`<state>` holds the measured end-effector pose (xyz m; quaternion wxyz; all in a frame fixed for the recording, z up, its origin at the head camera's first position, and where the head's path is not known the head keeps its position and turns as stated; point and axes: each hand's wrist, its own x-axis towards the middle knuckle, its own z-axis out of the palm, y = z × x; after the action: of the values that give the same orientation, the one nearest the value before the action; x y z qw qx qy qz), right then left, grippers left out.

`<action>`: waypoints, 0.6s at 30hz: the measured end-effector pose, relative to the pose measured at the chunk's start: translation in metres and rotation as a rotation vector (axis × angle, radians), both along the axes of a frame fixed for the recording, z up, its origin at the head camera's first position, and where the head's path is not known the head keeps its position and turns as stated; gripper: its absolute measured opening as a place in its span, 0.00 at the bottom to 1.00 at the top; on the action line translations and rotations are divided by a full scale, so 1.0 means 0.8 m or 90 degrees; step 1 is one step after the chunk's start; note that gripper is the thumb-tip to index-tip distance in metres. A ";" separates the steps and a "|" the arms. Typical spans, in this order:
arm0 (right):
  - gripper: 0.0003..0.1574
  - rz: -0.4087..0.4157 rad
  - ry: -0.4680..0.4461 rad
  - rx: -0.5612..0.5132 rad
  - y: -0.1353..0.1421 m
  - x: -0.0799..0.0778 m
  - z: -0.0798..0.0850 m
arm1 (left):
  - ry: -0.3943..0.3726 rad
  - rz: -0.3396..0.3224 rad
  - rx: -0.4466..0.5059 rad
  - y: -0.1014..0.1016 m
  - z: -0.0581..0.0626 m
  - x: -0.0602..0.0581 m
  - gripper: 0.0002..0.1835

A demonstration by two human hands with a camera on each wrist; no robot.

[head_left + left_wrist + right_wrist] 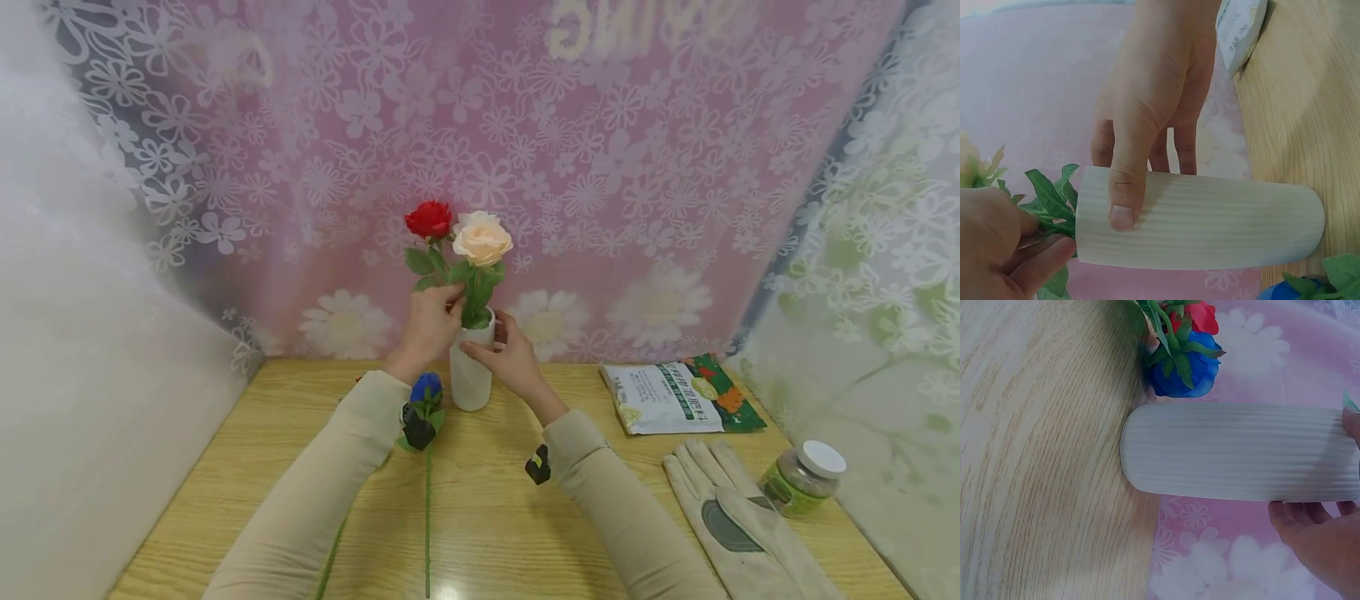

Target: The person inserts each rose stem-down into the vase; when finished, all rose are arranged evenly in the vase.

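A white ribbed vase (471, 379) stands upright on the table near the back cloth. A cream rose (482, 239) and a red rose (428, 220) rise at its mouth, their lower stems hidden. My left hand (432, 325) pinches green stem and leaves just above the rim, seemingly the cream rose's. Around the vase's upper part, my right hand (512, 357) holds it from the right. Its thumb lies across the ribbed side in the left wrist view. Below the vase in the head view, a blue rose (427, 389) lies on the table, beside my left sleeve.
Another red rose (1202, 317) lies by the blue one, mostly behind my left sleeve in the head view. To the right are a fertilizer bag (675, 396), pale gloves (738, 521) and a white-lidded jar (805, 479). A flowered pink cloth (637, 192) hangs behind the wooden table (487, 517).
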<state>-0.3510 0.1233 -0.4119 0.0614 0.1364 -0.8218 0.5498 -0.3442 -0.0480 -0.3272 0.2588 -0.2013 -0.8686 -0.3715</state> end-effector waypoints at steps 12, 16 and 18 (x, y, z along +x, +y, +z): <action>0.62 -0.002 0.003 -0.005 0.000 0.000 0.000 | 0.009 0.012 0.035 -0.005 -0.011 -0.006 0.11; 0.62 0.002 0.000 -0.010 0.000 0.003 0.001 | 0.022 0.015 0.009 -0.006 -0.011 -0.007 0.10; 0.62 0.002 -0.002 -0.011 0.000 0.004 0.002 | 0.029 0.015 -0.009 -0.006 -0.010 -0.008 0.10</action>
<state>-0.3480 0.1237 -0.4101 0.0606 0.1365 -0.8170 0.5569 -0.3504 -0.0525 -0.3355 0.2818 -0.2010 -0.8674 -0.3575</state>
